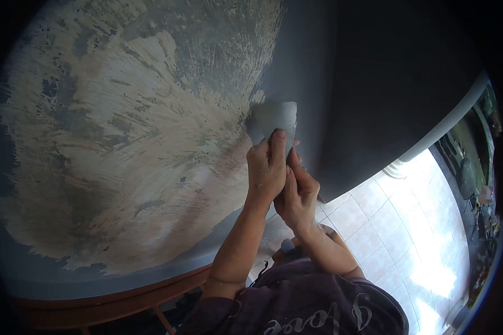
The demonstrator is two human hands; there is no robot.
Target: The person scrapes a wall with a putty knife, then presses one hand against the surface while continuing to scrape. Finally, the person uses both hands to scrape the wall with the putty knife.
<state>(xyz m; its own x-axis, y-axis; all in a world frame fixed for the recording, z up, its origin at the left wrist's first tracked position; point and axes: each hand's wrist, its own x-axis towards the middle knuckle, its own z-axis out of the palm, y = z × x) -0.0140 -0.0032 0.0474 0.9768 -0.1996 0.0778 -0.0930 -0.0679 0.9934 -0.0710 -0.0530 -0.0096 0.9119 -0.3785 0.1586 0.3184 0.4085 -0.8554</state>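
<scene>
Surface (pixel 299 53): blue-grey, with a beige patch (pixel 134 145) (streaked in fanning strokes). Scraper (pixel 285 114): silvery-grey. Shirt (pixel 296 290): dark purple, pale-lettered.

left hand (pixel 266 174), right hand (pixel 300 202) — both gripping scraper (pixel 282 115); grey wall (pixel 300 61) — large ragged pale patch (pixel 145 145); tiled floor (pixel 369 223) at right

The scraper (pixel 285 114) sits in the left grip (pixel 268 170), the right grip (pixel 300 198) just to the right, both before the wall (pixel 123 139); below the wall runs a rail (pixel 151 291); right, tiled floor (pixel 369 234), then clutter (pixel 468 176), too dim to sort
</scene>
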